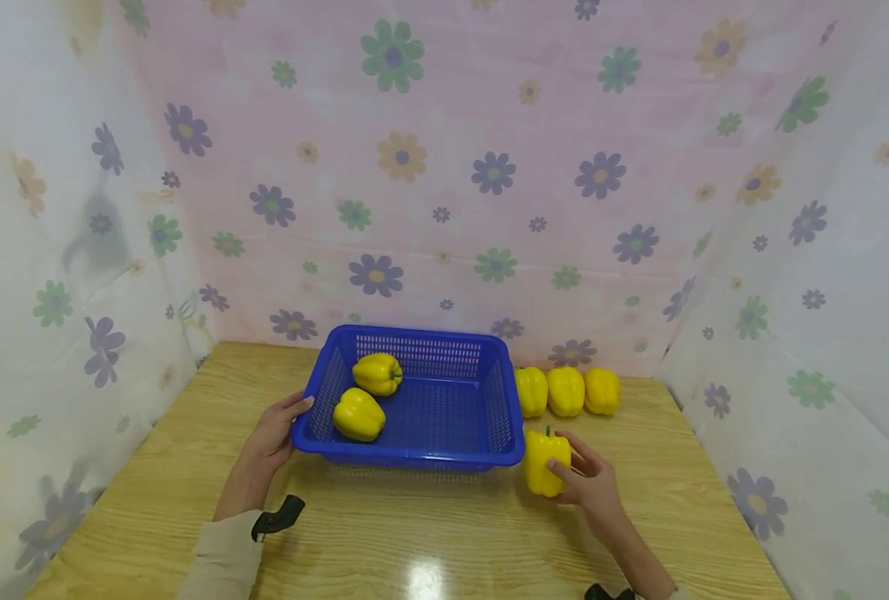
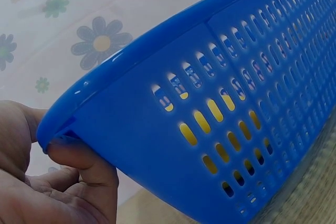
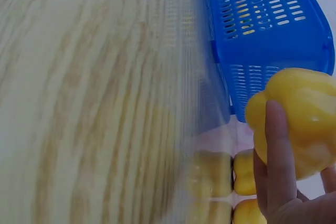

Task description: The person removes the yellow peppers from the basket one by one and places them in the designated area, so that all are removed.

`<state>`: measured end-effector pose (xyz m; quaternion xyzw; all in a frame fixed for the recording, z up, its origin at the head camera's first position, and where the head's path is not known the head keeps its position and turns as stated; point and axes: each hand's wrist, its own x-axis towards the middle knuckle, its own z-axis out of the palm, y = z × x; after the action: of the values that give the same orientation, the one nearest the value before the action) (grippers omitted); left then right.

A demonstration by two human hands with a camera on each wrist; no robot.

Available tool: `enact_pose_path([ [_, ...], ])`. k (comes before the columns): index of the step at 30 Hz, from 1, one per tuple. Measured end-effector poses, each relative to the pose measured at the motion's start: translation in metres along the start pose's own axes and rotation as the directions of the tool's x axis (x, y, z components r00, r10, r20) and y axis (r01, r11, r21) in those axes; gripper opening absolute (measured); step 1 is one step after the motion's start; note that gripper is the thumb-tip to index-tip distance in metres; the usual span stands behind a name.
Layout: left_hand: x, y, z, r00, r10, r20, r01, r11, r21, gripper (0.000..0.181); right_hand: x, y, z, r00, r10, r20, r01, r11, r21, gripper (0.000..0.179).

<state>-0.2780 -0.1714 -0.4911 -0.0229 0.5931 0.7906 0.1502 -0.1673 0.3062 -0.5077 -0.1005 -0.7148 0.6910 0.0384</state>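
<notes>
A blue plastic basket [image 1: 444, 457] with slotted walls stands on the table, two yellow bell peppers inside at its left: one bell pepper [image 1: 377, 374] behind, the other bell pepper [image 1: 358, 415] in front. My left hand [image 1: 272, 433] grips the basket's left rim, fingers curled under the lip in the left wrist view. In my right hand [image 1: 590, 479] is a yellow bell pepper [image 1: 545, 463], stem up, held between thumb and fingers just outside the basket's front right corner. The right wrist view shows this held pepper [image 3: 302, 121] close up, near the basket wall [image 3: 273, 45].
Behind the right hand, three more yellow peppers [image 1: 566, 392] stand in a row to the right of the basket, the leftmost partly hidden by it. Flowered cloth [image 1: 444, 167] closes off the back and both sides of the wooden table [image 1: 384, 533].
</notes>
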Motion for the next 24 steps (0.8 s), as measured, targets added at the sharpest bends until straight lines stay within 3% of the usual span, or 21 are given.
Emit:
enact_pose_path([
  [10, 0.001, 0.0, 0.0, 1.0, -0.015, -0.012, 0.015, 1.0, 0.011, 0.069, 0.012, 0.004, 0.011, 0.999, 0.032, 0.044, -0.028, 0.995, -0.097, 0.063],
  [24, 0.001, -0.002, -0.003, 1.0, 0.0, 0.001, 0.0, 1.0, -0.017, 0.07, 0.038, 0.005, 0.003, 0.989, 0.052, 0.14, -0.032, 0.99, -0.14, 0.057],
])
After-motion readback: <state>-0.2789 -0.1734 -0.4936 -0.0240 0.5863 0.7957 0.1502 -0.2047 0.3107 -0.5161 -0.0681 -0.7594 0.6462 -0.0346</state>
